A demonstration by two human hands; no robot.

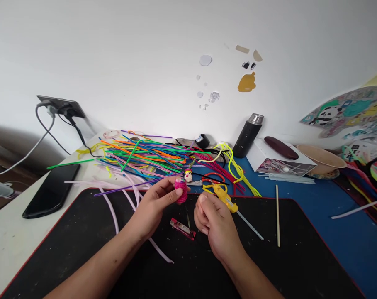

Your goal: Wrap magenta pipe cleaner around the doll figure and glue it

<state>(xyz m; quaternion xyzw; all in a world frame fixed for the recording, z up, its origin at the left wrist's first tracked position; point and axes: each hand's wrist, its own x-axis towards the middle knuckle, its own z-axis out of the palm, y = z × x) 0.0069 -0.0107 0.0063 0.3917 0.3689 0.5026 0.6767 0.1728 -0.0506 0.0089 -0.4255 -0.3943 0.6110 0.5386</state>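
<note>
My left hand [155,203] is closed on a small pink pipe-cleaner figure [181,190], held upright above the black mat [82,232]. A tiny white head piece [188,175] sits just above and right of the figure. My right hand [211,220] rests on the mat with its fingers curled in a loose pinch; what it holds is too small to see. A yellow glue gun [224,197] lies just beyond the right hand. A red lighter [182,228] lies on the mat between the two hands.
A pile of coloured pipe cleaners [141,155] spreads behind the mat. A black phone [51,190] lies at the left, a black flask [247,135] and white box [280,162] at the back right. A wooden stick [277,216] lies to the right.
</note>
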